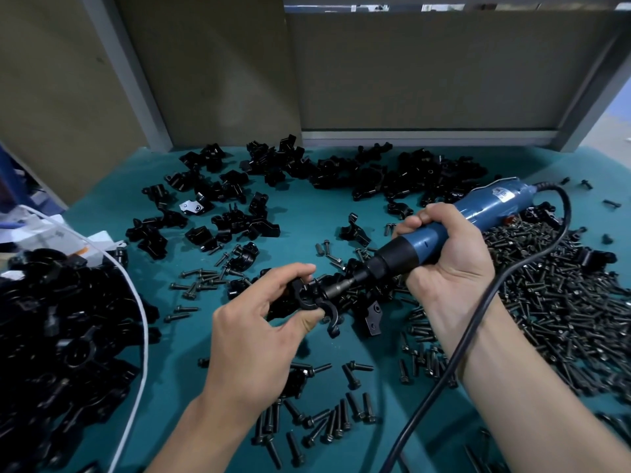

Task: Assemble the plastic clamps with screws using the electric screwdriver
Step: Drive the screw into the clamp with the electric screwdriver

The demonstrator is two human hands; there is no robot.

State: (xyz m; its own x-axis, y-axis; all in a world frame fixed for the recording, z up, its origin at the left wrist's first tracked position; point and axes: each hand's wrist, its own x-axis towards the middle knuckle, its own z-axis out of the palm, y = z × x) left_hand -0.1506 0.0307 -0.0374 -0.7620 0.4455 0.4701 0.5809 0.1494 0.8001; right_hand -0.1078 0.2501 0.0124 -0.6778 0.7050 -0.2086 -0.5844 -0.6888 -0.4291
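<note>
Head cam, fwd-down, close over table (307, 206)

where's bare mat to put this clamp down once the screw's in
Bare teal mat lies between the far clamp pile and the scattered screws; another strip runs between the white cable and the left hand. Crowded: the screw heap on the right, the clamp heap on the left.
</note>
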